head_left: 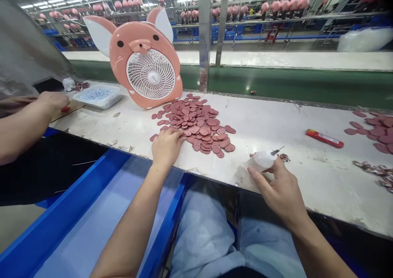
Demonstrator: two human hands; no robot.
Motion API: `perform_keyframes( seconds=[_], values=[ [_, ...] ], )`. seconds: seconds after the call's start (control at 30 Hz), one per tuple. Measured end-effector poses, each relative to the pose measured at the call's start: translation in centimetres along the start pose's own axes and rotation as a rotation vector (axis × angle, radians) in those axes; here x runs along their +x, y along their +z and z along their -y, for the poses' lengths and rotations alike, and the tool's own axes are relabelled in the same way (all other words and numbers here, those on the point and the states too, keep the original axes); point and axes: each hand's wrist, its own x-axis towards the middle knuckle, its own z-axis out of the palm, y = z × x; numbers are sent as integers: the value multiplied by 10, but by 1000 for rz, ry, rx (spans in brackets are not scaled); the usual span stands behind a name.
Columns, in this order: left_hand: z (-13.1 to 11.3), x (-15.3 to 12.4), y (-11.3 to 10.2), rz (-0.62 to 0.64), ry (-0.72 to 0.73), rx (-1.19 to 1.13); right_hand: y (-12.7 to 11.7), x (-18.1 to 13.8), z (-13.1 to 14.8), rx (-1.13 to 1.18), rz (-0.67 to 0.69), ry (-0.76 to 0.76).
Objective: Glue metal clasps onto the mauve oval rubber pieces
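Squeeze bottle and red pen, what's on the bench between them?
Head view: a small clump of dark scraps by the nozzle of the squeeze bottle; the bench is otherwise bare up to the red pen.

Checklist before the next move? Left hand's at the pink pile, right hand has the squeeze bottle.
1. Left hand resting on the near edge of the pile of pink ovals: ok.
2. One oval pinched free: cannot tell, the fingers cover it.
3. Right hand gripping the squeeze bottle: ok.
4. Nozzle pointing away from both hands: ok.
5. Co-worker's hand apart from the pile: ok.
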Motion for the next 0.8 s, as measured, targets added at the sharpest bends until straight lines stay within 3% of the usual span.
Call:
perform_keyframes(
  seconds=[0.13,0.23,0.33,0.43,0.53,0.7,0.8],
  values=[
    [-9,-5,-9,-31,-73,-122,-2,-15,0,205,-20,9],
    [-33,-30,-22,-33,-115,-300,-2,-26,7,420,15,26],
    [-66,-69,-34,59,-168,-538,-2,-31,25,593,113,84],
    [-94,-105,-42,226,-297,-907,-2,-29,43,722,239,164],
    [-109,-131,-41,297,-356,-1018,-1,-31,54,861,352,263],
    [-122,-159,-26,205,-487,-1301,5,-52,58,1040,440,448],
    [-131,-169,-19,144,-548,-1380,6,-62,53,1062,486,484]
  ],
)
